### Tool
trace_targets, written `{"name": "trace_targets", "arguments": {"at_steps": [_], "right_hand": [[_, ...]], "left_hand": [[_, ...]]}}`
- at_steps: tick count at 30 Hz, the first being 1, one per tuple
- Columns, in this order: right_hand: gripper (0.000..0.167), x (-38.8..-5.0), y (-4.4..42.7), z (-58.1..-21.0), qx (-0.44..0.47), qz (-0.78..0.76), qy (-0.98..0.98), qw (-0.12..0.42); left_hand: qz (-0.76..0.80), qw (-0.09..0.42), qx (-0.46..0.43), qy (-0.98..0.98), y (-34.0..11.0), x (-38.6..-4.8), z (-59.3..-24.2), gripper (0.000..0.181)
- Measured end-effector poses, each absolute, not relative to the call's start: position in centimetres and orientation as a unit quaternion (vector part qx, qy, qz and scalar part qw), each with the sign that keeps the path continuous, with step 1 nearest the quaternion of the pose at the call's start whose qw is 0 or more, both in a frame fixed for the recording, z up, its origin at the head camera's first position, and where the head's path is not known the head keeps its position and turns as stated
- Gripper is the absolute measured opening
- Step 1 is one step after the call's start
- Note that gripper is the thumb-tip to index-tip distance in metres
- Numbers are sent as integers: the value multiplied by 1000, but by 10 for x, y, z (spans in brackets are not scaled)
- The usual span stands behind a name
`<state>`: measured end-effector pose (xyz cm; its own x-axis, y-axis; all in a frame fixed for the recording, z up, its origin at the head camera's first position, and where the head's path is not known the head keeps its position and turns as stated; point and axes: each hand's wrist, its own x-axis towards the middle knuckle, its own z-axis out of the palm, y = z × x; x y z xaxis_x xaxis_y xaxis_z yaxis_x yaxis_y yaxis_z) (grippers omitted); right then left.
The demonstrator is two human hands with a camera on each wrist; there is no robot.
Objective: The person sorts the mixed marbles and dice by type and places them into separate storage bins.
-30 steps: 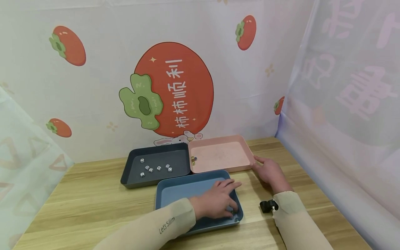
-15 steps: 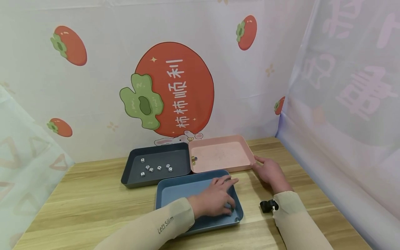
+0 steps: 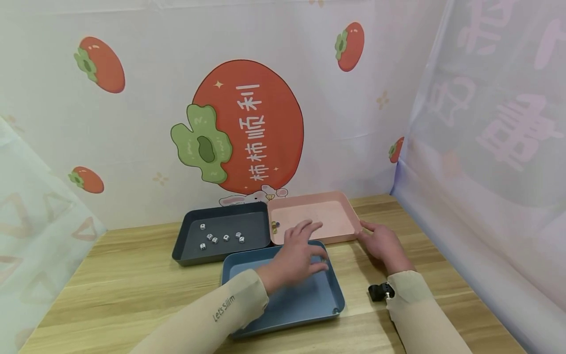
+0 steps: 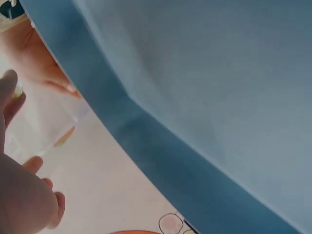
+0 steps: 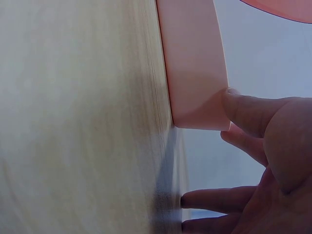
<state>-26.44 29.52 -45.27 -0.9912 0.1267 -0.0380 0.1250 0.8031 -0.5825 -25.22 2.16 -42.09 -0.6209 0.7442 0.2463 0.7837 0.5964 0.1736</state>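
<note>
My left hand (image 3: 292, 258) is raised over the back part of the blue tray (image 3: 283, 324). Between its thumb and index finger it pinches a small clear yellowish marble (image 4: 18, 90); the other fingers are spread. Another marble (image 3: 335, 310) lies in the blue tray's near right corner. My right hand (image 3: 382, 246) holds the near right corner of the pink tray (image 5: 195, 63), thumb on the front wall and index finger at the side. Several small marbles (image 3: 275, 227), yellow and blue, sit along the pink tray's left wall.
A dark grey tray (image 3: 185, 258) with several white dice (image 3: 214, 240) stands left of the pink tray, touching it. Behind the trays rises a printed cloth (image 3: 146, 123). A small black device (image 3: 378, 292) is at the right wrist, above the wooden table (image 3: 132, 295).
My left hand has lifted out of the blue tray's right corner and moved back toward the pink tray, taking a marble along. The right hand stays at the pink tray's corner.
</note>
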Motion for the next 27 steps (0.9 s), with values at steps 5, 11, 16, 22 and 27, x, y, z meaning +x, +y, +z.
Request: {"name": "trace_targets", "arguments": {"at_steps": [5, 11, 16, 22, 27], "right_hand": [[54, -265, 296, -453, -65, 305, -950, 1], [55, -267, 297, -455, -67, 305, -950, 0], [55, -267, 297, -456, -68, 305, -950, 3], [55, -266, 298, -455, -56, 302, -952, 8], [55, -266, 298, -454, -56, 300, -952, 5]], "left_hand": [[-183, 101, -362, -908, 17, -262, -413, 16], [-244, 109, -279, -922, 5, -279, -408, 14], [-249, 117, -246, -929, -7, -293, -408, 16], [-251, 105, -210, -939, -22, -308, -413, 17], [-248, 91, -181, -948, -32, -316, -416, 19]]}}
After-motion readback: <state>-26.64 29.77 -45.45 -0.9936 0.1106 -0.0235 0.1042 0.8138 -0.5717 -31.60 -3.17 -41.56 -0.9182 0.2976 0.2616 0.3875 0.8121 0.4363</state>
